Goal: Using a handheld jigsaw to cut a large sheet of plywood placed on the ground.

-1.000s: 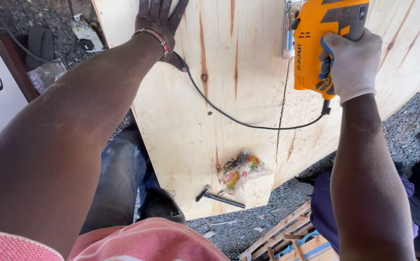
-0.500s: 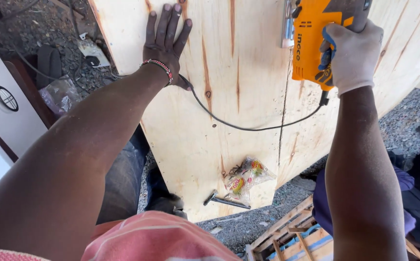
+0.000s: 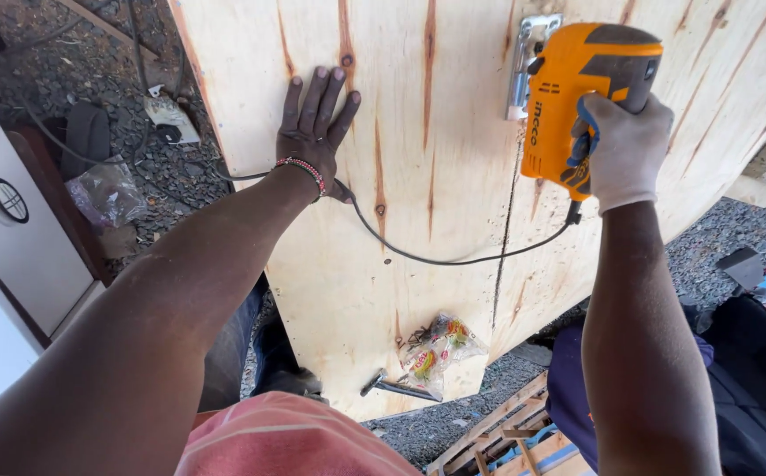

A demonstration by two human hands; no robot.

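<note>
My right hand (image 3: pixel 623 150), in a white work glove, grips the handle of an orange jigsaw (image 3: pixel 568 101) standing on a pale plywood sheet (image 3: pixel 453 176). A thin cut line (image 3: pixel 506 238) runs down the sheet behind the saw. My left hand (image 3: pixel 314 128) lies flat on the plywood with fingers spread, a beaded bracelet at its wrist. The saw's black cord (image 3: pixel 418 256) loops across the sheet and passes under my left wrist.
A crumpled colourful plastic bag (image 3: pixel 436 350) and a dark metal tool (image 3: pixel 399 386) lie near the sheet's near edge. Gravel ground surrounds the sheet, with a white cabinet (image 3: pixel 13 238) at left, litter at upper left, and a wooden pallet (image 3: pixel 506 432) and dark bags at lower right.
The view has tilted so both hands sit lower in frame. The jigsaw and the flat left hand keep their places on the plywood.
</note>
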